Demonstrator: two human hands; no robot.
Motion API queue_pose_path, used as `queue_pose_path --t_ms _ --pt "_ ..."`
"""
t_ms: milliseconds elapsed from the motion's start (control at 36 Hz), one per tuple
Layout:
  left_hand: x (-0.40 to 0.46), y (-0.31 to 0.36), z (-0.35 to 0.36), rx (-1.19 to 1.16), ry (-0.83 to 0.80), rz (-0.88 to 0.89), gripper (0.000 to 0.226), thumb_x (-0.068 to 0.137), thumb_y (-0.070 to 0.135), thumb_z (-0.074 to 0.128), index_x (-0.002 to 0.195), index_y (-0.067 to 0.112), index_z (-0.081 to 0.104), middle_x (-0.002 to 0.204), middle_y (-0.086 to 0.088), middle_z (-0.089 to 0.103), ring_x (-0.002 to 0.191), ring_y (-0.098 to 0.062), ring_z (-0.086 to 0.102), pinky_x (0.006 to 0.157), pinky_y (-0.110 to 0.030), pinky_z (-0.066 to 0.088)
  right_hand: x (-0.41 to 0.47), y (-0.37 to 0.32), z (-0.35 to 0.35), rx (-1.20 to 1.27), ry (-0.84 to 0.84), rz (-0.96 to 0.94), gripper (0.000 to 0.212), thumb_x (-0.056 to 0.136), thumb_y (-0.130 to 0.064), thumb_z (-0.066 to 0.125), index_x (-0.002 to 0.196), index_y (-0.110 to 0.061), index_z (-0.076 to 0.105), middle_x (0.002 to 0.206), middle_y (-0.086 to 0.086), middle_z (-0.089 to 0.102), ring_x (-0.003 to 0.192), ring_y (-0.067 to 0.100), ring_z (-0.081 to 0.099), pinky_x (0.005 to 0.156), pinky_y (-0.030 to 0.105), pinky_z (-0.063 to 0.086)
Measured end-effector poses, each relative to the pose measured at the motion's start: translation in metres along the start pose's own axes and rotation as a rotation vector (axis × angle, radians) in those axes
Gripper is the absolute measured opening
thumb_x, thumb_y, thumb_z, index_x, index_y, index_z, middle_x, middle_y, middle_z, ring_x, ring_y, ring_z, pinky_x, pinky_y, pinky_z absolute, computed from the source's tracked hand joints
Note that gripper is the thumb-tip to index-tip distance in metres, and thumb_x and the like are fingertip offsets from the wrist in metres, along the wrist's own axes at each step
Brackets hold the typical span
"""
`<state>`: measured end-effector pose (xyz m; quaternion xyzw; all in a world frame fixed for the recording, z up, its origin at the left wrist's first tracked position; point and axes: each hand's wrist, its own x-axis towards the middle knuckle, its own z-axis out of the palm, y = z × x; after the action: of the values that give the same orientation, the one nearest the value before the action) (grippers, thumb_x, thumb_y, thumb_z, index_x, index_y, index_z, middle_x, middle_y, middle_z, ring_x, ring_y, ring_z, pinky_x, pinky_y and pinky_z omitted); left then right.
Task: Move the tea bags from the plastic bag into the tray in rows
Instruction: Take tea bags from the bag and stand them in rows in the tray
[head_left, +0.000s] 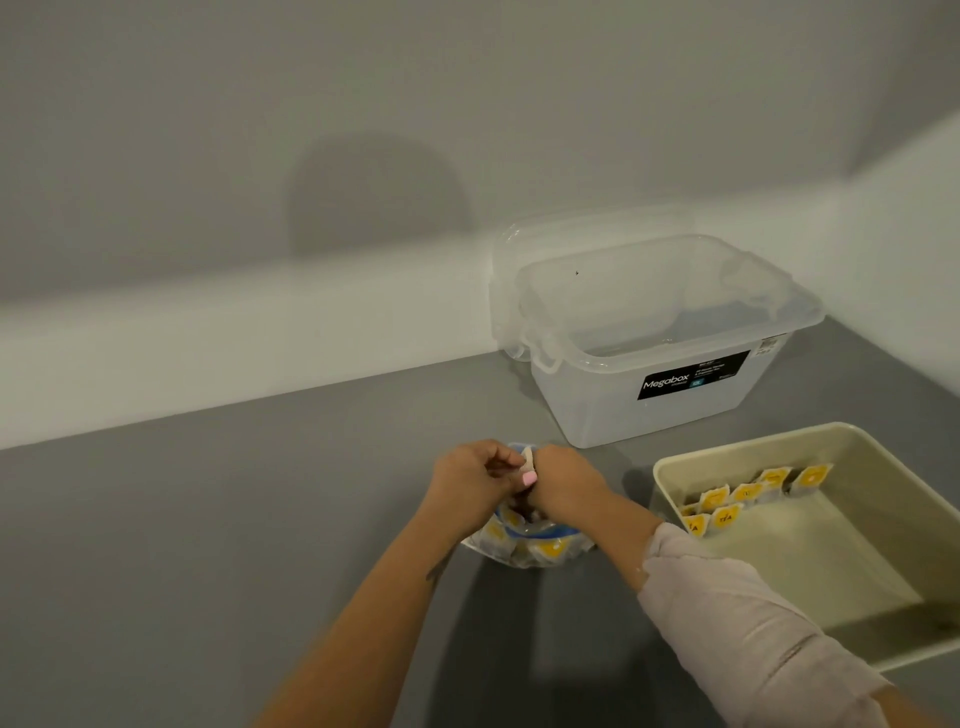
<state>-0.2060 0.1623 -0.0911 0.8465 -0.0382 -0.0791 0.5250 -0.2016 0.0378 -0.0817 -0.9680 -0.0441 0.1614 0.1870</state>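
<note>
1. Both hands are bunched together at lower centre of the frame, right over the mouth of the plastic bag (524, 540). The left hand (475, 480) has its fingers curled in, and the right hand (563, 480) looks curled too, with a pale tea bag (529, 457) poking up between them. I'd say both are pinching it, but exactly which fingers have it I can't tell from here.

2. The bag sits on the grey counter (208, 545) under the wrists, still with a bunch of yellow-labelled sachets inside.

3. The tray (670, 467) is at lower right, well apart from the bag. One row of tea bags (748, 493) stands along its upper left wall, with a couple more starting a second row in front. Most of the tray floor is bare, so my guess is we're early on.

4. Handling-wise: the sachets look featherlight, thin and floppy, probably a bit slick. I'd grab by the top edge with a light pinch, no squeezing. The bag is soft and will slump, so one hand should probably hold its rim.

5. The clear Megabox tub (649, 374) at upper right is just sitting there.
</note>
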Motion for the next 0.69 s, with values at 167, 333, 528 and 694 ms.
queue_pose_path --t_ms 167,333,528,694 --pt "0.0 0.004 0.004 0.057 0.095 0.049 0.009 0.082 0.021 0.072 0.091 0.019 0.071 0.085 0.007 0.07 0.077 -0.002 0.064 0.069 -0.005 0.048 0.0 -0.001 -0.01 0.031 0.026 0.038 0.026 0.082 -0.01 0.059 0.062 -0.02 0.045 0.08 0.006 0.057 0.073 0.021 0.053 0.064 0.027 0.04" --pt "0.002 0.007 0.002 0.0 0.098 0.087 0.018 0.08 0.025 0.073 0.098 0.025 0.069 0.092 0.014 0.068 0.086 -0.001 0.063 0.075 -0.011 0.048 -0.001 0.002 -0.019 0.208 0.073 0.029 0.017 0.089 -0.022 0.058 0.096 -0.009 0.067 0.092 0.011 0.069 0.077 0.024 0.063 0.071 0.031 0.051" --pt "0.011 0.009 0.002 -0.096 0.118 0.093 0.013 0.084 0.018 0.07 0.096 0.02 0.067 0.087 0.004 0.071 0.079 -0.008 0.067 0.069 -0.014 0.053 0.0 0.011 -0.027 0.44 0.056 -0.02 0.003 0.084 -0.018 0.069 0.086 -0.015 0.069 0.074 0.002 0.063 0.059 0.016 0.058 0.072 0.034 0.055" --pt "0.016 0.011 0.003 -0.209 0.267 0.005 0.01 0.09 0.015 0.06 0.085 0.024 0.059 0.084 0.0 0.066 0.083 -0.021 0.065 0.076 -0.032 0.055 -0.004 0.014 -0.034 0.604 0.026 -0.039 0.005 0.089 -0.016 0.065 0.094 -0.015 0.066 0.069 0.0 0.061 0.051 0.01 0.054 0.056 0.023 0.049"
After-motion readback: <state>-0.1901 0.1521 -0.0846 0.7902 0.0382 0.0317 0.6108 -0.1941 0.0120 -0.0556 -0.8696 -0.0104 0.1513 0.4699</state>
